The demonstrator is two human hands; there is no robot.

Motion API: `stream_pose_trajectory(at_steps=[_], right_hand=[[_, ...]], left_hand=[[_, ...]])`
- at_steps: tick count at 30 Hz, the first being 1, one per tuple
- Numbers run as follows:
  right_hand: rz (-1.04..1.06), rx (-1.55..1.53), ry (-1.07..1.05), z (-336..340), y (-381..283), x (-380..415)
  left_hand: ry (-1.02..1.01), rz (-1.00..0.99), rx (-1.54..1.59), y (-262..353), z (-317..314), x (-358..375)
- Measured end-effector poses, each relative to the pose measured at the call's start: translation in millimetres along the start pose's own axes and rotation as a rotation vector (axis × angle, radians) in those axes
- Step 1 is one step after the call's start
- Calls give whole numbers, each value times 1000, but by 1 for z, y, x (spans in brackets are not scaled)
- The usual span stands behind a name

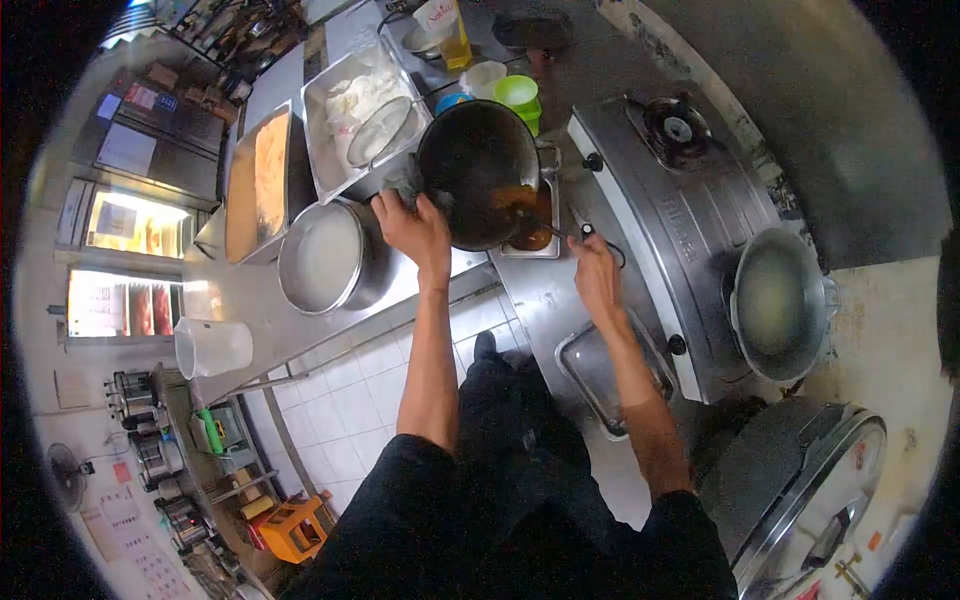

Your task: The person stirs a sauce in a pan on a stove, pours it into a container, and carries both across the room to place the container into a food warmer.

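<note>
A dark wok [470, 150] is tipped over a small metal tray [545, 252] on the counter. My left hand [415, 235] grips the wok's near left rim through a grey cloth [405, 184]. Reddish-brown sauce [530, 240] shows low in the wok and in the tray; where one ends and the other begins is hard to tell. My right hand [598, 275] is closed round the handle of a long, thin utensil [553, 231]. Its dark end reaches into the sauce, so its exact kind is hidden.
On the right stands a gas stove [660, 220] with another wok [775, 305]. Left are a large pot [322, 258], a tray of breading [262, 185] and a flour tub with a strainer [380, 132]. Green bowls [517, 93] sit behind. A rectangular tray [600, 385] lies beneath my right forearm.
</note>
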State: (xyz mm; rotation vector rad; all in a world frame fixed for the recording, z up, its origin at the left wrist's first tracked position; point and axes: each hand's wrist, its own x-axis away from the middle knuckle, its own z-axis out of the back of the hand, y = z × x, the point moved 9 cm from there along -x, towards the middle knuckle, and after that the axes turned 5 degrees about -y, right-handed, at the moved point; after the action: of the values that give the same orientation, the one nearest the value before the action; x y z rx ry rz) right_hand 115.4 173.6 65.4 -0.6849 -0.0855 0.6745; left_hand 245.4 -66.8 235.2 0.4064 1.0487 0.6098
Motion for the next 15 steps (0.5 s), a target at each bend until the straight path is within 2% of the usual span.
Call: stream_pose_trajectory(at_steps=[2, 3, 6, 10, 14, 15], right_hand=[[-6, -42, 16, 17, -19, 2], [-310, -393, -155, 2, -13, -2], [116, -64, -4, -10, -61, -8], [-97, 7, -76, -20, -16, -12], [75, -49, 65, 0, -46, -19], [93, -10, 36, 11, -70, -26]], left_hand=[[9, 10, -11, 0, 0, 2], [7, 4, -9, -2, -2, 5], [5, -28, -5, -6, -6, 6], [12, -10, -45, -6, -1, 2], [27, -11, -23, -4, 2, 2], [27, -11, -31, -5, 0, 4]])
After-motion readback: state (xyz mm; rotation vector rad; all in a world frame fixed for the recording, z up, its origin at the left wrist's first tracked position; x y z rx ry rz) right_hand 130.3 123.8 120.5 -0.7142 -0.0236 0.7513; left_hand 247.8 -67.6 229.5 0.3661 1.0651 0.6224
